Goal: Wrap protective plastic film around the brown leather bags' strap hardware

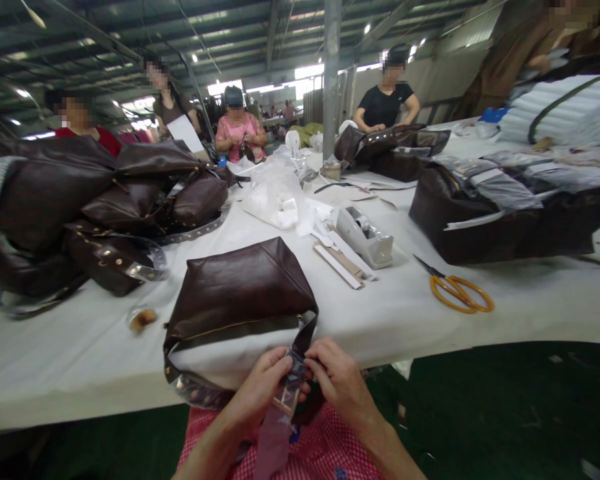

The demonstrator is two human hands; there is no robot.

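Note:
A dark brown leather bag (245,287) lies on the table in front of me, its zipped opening toward me and white stuffing showing along it. Its strap comes over the table edge to my hands, with a metal buckle (286,399) near the strap's end. My left hand (267,383) is closed on the strap (295,367), thumb on top, where clear plastic film covers it. Beside it, my right hand (335,373) pinches at the strap's edge; whether it has film or leather between its fingertips is too small to tell. Studs run along the strap's other part at left.
Orange-handled scissors (460,293) lie at right, near a tape dispenser (364,237) and card strips (337,267). Brown bags are heaped at left (55,200), and wrapped bags (505,213) stand at right. White plastic (275,193) lies mid-table. Several people work beyond the table.

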